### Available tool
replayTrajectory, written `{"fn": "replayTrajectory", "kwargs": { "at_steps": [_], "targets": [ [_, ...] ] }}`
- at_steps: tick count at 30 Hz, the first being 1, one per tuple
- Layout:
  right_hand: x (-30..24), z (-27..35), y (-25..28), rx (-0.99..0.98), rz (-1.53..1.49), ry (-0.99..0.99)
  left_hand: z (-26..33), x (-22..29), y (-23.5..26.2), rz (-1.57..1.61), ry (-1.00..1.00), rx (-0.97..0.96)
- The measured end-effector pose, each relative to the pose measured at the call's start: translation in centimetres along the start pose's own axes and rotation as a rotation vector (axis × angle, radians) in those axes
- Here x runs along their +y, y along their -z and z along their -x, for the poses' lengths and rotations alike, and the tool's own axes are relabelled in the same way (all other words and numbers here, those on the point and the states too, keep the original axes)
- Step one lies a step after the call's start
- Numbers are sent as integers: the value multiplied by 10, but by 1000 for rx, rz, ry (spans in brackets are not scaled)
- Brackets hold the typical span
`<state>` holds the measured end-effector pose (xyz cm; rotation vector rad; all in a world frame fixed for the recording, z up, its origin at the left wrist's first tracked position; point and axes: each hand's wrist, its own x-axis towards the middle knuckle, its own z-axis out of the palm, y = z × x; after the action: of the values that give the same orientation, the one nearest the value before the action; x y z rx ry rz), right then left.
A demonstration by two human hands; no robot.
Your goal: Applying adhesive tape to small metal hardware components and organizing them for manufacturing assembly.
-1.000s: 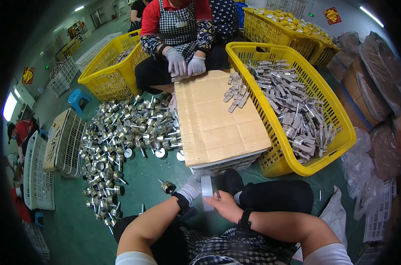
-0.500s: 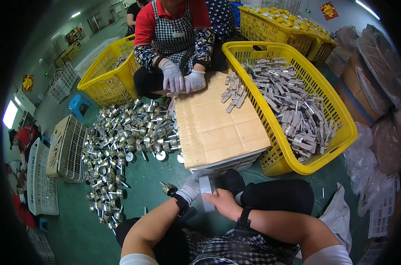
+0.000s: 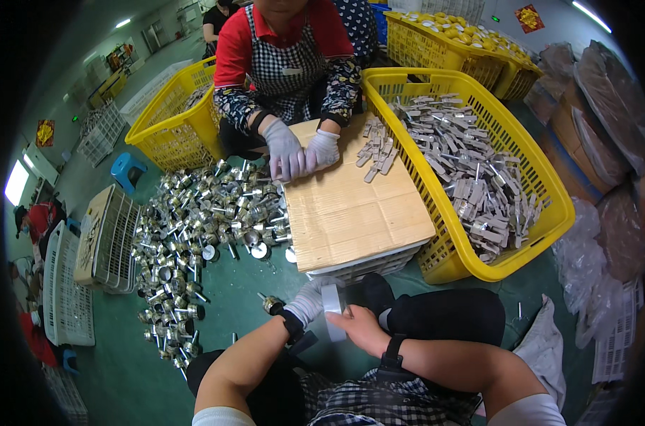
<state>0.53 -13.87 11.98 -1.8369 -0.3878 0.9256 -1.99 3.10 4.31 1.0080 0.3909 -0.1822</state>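
Observation:
Low in the middle, a roll of pale grey tape (image 3: 332,312) is held upright between my hands, its wide band facing me. My left hand (image 3: 307,304), in a white knit glove, is closed at its left side, the fingertips partly hidden behind it. Bare and closed, my right hand (image 3: 363,328) grips the right edge, thumb on the band. Just left of my glove, a metal cup-shaped part with a stem (image 3: 270,304) lies on the floor. Beyond my hands stands a low stand topped with cardboard (image 3: 358,213), bearing several flat grey clip-like pieces (image 3: 376,150).
Across the cardboard, a co-worker's gloved hands (image 3: 301,153) are close together at its left edge. A yellow basket (image 3: 472,266) of grey pieces stands right. Metal parts (image 3: 194,234) are heaped left on the green floor. Plastic bags (image 3: 585,263) lie far right.
The co-worker has leaned forward, and their gloved hands have moved nearer to me over the cardboard edge. My hands and the tape roll have barely moved.

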Motion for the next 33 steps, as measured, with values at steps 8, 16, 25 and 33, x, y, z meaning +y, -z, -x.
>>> {"fn": "replayTrajectory", "kwargs": {
  "at_steps": [8,16,25,33],
  "targets": [
    [1,2,-3,-6,-13,-7,-4,-13,10,44,-49,-33],
    [9,1,-7,-19,47,-5,0,-14,6,75,43,7],
    [5,6,-4,-19,38,0,4,-15,-6,-97,-99,53],
    [0,-3,-3,-29,42,-20,-2,8,-13,331,83,147]
  ]
}}
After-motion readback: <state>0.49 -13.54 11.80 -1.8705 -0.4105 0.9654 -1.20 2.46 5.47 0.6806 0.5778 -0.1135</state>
